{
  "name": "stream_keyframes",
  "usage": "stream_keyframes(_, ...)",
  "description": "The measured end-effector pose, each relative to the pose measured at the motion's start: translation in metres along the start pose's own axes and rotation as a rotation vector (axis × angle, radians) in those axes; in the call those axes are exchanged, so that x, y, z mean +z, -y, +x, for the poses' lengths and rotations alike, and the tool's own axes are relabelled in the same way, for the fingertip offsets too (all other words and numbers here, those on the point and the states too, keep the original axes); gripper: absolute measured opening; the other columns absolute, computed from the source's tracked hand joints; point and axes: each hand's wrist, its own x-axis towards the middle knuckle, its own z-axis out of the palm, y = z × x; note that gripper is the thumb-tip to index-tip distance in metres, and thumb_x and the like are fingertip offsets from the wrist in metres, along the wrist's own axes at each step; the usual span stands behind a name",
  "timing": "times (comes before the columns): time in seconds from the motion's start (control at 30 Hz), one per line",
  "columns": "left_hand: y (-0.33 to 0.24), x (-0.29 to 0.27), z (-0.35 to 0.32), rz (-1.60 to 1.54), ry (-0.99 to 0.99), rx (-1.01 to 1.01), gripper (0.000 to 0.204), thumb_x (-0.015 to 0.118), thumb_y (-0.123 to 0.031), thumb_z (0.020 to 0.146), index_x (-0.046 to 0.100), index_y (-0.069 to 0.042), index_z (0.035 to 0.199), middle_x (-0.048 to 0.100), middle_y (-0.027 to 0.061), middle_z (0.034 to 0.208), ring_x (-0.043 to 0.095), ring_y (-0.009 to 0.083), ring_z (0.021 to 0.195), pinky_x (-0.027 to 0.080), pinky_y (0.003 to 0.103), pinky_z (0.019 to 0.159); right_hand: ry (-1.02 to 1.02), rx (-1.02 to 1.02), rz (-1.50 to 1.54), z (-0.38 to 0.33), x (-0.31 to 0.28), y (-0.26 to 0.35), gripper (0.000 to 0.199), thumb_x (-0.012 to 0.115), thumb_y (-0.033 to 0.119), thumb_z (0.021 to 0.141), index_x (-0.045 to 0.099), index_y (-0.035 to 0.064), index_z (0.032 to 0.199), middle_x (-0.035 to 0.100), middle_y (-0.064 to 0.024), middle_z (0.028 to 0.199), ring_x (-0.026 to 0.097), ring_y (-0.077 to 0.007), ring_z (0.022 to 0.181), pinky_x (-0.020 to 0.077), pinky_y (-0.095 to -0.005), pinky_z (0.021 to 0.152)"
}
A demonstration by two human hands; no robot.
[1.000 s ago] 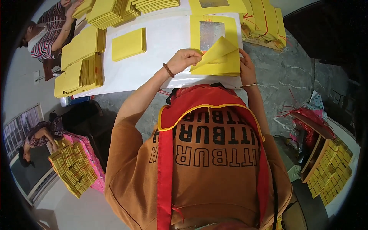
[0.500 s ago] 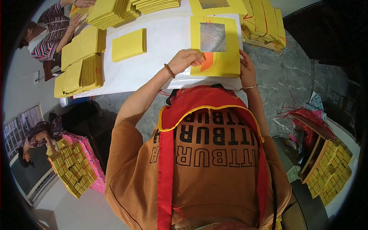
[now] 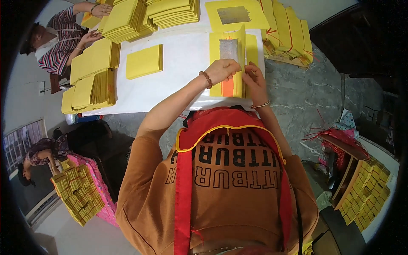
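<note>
My left hand (image 3: 222, 70) and my right hand (image 3: 254, 76) both pinch a yellow paper sheet with a silver foil square (image 3: 231, 50), lifting and folding it above a pile of like sheets (image 3: 251, 46) on the white table (image 3: 178, 72). An orange patch (image 3: 228, 87) shows on the sheet below my hands. A bead bracelet is on my left wrist, a thin bangle on my right.
A small yellow stack (image 3: 144, 61) lies mid-table, with larger yellow stacks at the left (image 3: 91, 78) and the far edge (image 3: 170, 10). Bundles (image 3: 289, 34) sit on the right. One person (image 3: 55, 40) works at the far left; another (image 3: 40, 155) sits by pink-wrapped stacks (image 3: 80, 191).
The top sheet lay flat half a second ago with my hands at its near edge. Now both hands have raised it and folded it upright, baring the orange patch beneath.
</note>
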Motion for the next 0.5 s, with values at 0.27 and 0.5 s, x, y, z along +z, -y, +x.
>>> stream_keyframes(0.27,-0.003,0.008,0.001,-0.317,-0.228,0.065,0.023,0.057,-0.026,0.082,0.055,-0.003,0.084,0.05,-0.0025,0.06,0.044,0.0042,0.049,0.037,0.018,0.045,0.075,-0.114,-0.293,0.001,0.014,-0.006,0.03,0.058,0.004,0.075,0.044,0.0041,0.102,0.037,-0.0138,0.121,0.038,-0.0188,0.112,0.0303,-0.0289,0.095)
stream_keyframes(0.5,0.001,0.02,0.009,-0.56,-0.265,0.069,0.025,0.061,-0.025,0.079,0.055,-0.003,0.09,0.05,-0.0035,0.062,0.041,0.0026,0.049,0.033,0.016,0.044,0.069,-0.006,0.055,-0.001,0.024,0.011,0.051,0.054,0.002,0.079,0.03,-0.0033,0.123,0.036,-0.0119,0.127,0.036,-0.0184,0.117,0.0319,-0.0284,0.094)
